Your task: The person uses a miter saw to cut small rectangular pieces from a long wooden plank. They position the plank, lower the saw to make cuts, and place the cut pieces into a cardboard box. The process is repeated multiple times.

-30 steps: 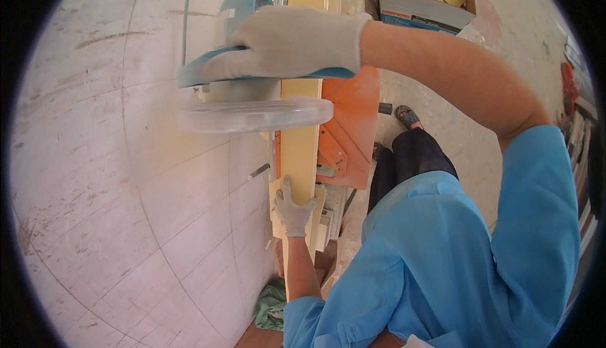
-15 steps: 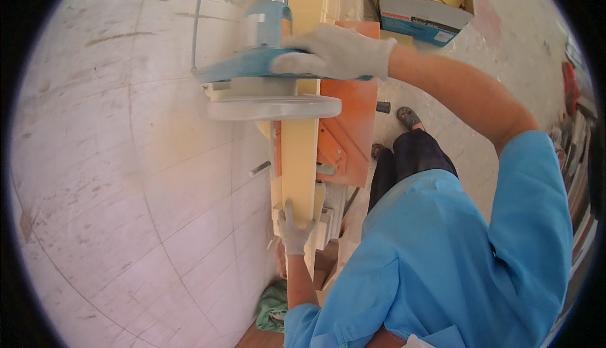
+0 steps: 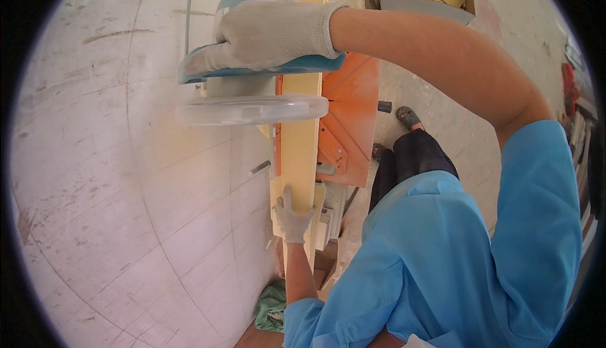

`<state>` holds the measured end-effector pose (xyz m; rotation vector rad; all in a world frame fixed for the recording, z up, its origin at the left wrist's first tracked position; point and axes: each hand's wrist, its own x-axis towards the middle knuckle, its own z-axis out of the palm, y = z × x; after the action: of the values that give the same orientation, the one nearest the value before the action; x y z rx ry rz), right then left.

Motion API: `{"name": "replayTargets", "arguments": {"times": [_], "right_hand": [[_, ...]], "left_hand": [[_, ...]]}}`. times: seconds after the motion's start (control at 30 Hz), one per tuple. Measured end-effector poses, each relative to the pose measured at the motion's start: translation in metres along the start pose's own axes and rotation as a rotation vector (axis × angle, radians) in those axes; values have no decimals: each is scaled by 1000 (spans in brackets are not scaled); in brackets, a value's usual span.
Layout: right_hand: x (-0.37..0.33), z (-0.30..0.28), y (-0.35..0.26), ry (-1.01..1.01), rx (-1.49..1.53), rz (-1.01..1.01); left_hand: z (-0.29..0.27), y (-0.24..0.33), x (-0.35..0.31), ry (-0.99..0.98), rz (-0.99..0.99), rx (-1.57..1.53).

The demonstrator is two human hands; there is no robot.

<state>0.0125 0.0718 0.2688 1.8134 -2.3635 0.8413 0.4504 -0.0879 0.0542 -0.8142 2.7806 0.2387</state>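
Note:
A blue miter saw (image 3: 303,65) with a rounded clear guard (image 3: 252,110) sits across a long pale-yellow board (image 3: 299,152). My gloved right hand (image 3: 271,35) is closed over the saw's upper body, its fingers reaching to the left; the grip beneath is hidden. Under the saw spreads its orange base (image 3: 351,120). Nearer to me, my gloved left hand (image 3: 292,218) lies on the board with fingers spread, the thumb toward its right edge. The blade is not clearly visible, and the guard is smeared by motion.
A pale tiled wall (image 3: 183,209) runs close along the left. At the back right, a cardboard box (image 3: 424,3) holds several yellow offcuts. Green cloth (image 3: 271,304) lies below my left forearm. A person's legs in dark trousers (image 3: 413,155) show right of the base.
My right hand and the saw have shifted left, the hand now covering more of the saw's top. My left hand has slid slightly farther away along the board.

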Motion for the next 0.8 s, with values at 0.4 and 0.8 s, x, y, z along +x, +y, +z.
{"name": "replayTargets", "arguments": {"times": [0.4,0.8], "right_hand": [[6,15,5,-81,47,128],[4,30,12,36,12,34]], "left_hand": [[-10,16,8,9,-33,0],[-11,24,20,30,-20,-20]]}}
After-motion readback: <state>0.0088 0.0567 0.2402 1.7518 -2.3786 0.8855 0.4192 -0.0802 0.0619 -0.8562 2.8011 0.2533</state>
